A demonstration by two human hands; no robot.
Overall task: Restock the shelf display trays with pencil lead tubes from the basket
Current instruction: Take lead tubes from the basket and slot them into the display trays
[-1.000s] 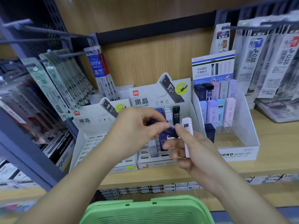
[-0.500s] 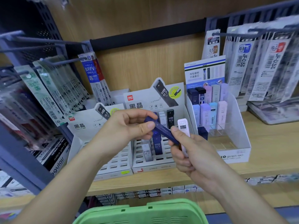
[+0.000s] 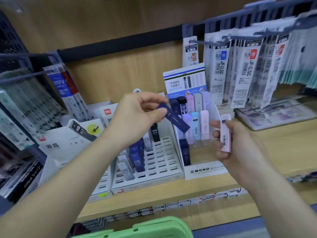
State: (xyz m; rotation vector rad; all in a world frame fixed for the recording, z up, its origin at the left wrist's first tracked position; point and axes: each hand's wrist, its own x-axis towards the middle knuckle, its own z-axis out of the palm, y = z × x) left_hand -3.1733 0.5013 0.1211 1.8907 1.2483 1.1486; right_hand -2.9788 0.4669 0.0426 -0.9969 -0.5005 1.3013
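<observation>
Left hand [image 3: 135, 117] mid-frame, pinching a dark blue lead tube [image 3: 178, 121] tilted in front of the MONO tray [image 3: 205, 170]. Right hand [image 3: 243, 152] center right, gripping a pink tube [image 3: 225, 134] upright. Green basket [image 3: 145, 228] at bottom edge.

White tray [image 3: 202, 175] reads "MONO"; black tube [image 3: 155, 133] reads "HB 0.5".

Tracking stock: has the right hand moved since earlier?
Yes: the right hand with the pink tube went rightward, from the middle tray to the MONO tray.
</observation>
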